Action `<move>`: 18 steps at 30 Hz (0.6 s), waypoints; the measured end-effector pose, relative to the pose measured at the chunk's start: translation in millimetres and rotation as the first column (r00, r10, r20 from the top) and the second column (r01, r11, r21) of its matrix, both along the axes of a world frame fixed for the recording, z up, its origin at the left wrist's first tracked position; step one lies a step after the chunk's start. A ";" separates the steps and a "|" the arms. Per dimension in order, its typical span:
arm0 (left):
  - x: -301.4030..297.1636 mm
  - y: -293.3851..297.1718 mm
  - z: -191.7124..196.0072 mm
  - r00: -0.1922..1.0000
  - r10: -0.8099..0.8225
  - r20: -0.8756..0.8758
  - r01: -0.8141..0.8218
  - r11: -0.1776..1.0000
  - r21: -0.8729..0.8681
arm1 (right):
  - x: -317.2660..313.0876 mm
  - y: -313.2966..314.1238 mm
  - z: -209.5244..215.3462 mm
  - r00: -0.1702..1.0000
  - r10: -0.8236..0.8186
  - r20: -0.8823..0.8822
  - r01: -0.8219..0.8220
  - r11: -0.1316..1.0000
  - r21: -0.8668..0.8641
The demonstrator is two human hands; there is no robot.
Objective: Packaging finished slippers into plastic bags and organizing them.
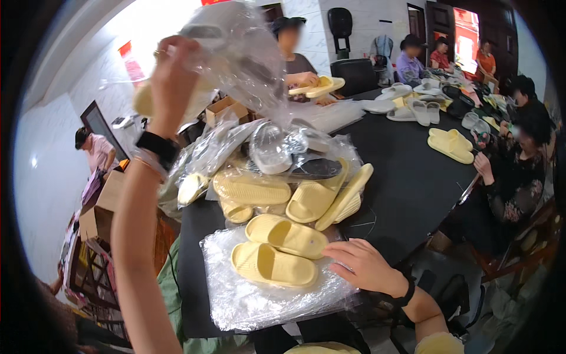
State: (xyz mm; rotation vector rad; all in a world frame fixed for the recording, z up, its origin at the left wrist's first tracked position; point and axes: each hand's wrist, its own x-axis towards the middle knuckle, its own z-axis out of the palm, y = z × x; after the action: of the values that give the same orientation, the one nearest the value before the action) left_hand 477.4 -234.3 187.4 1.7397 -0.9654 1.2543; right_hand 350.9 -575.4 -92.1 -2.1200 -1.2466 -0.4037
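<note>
My left hand (177, 68) is raised high, its fingers closed on a clear plastic bag (244, 56) that hangs out to the right. Something greyish shows through that bag, and a blurred yellow shape lies behind the hand. A pair of pale yellow slippers (274, 266) rests side by side on a flat stack of clear plastic bags (236, 310) at the near table edge. My right hand (365, 268) lies low over the right of this stack, fingers stretched out and apart. Its fingertips are at the right end of the farther slipper.
Beyond the stack, bagged yellow slippers (250, 187) and grey slippers (270, 147) form a pile on the black table (401, 194). Another yellow pair (449, 146) lies by a co-worker at right. More slippers and several people line the far side. Cardboard boxes (109, 192) stand left.
</note>
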 end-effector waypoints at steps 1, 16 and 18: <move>13.2 -34.8 -25.3 0.657 0.572 0.491 -0.707 0.694 0.137 | 5.5 -3.2 -7.4 0.998 -0.055 -0.042 0.056 0.998 0.026; 60.6 -142.7 -235.3 0.751 0.642 0.150 -0.393 0.253 0.884 | 73.6 -23.0 -88.2 0.851 -0.349 -0.392 0.480 0.820 0.312; 35.8 -129.8 -221.9 0.849 0.529 0.023 -0.337 0.506 0.794 | 79.5 -33.1 -86.2 0.814 -0.452 -0.366 0.575 0.718 0.392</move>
State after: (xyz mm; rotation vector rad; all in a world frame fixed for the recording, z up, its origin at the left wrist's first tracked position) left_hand 513.1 -364.1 -34.5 2.9162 -1.0412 0.9102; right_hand 430.4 -608.4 -178.3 -1.9552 -0.3192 -0.6017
